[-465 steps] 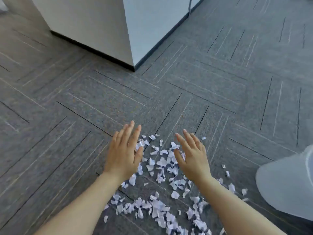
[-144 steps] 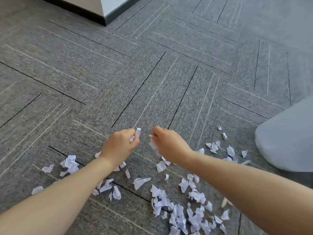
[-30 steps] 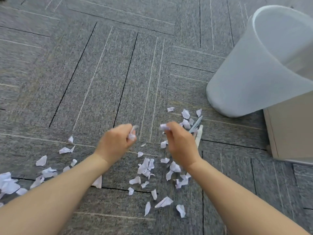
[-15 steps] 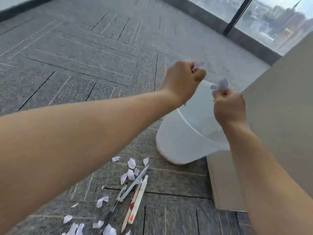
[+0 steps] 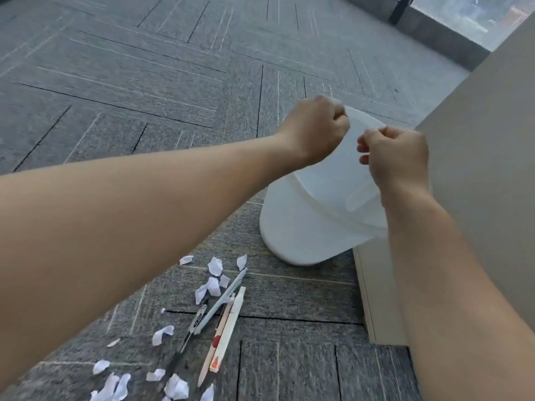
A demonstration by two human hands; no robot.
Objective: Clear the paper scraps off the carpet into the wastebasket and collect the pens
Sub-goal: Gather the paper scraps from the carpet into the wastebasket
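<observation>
My left hand (image 5: 317, 128) is a closed fist above the near rim of the translucent white wastebasket (image 5: 295, 227), with a pale bit of paper blurred at its knuckles. My right hand (image 5: 396, 156) hovers over the basket's opening with its fingers loosely curled; I see no scrap in it. White paper scraps (image 5: 214, 273) lie on the grey carpet in front of the basket, and more scraps (image 5: 173, 386) sit at the bottom edge. Several pens (image 5: 228, 311) lie side by side among them: a grey one, a black one and cream ones with red marks.
A beige cabinet panel (image 5: 477, 169) stands right against the basket and fills the right side. A window with a dark frame (image 5: 434, 21) runs along the far right. Grey carpet tiles (image 5: 144, 82) stretch away to the left and beyond.
Both hands rose from the carpet, carrying scraps, to above the wastebasket. Since half a second ago the scrap sticking out of my right hand is gone from sight and both hands sit lower.
</observation>
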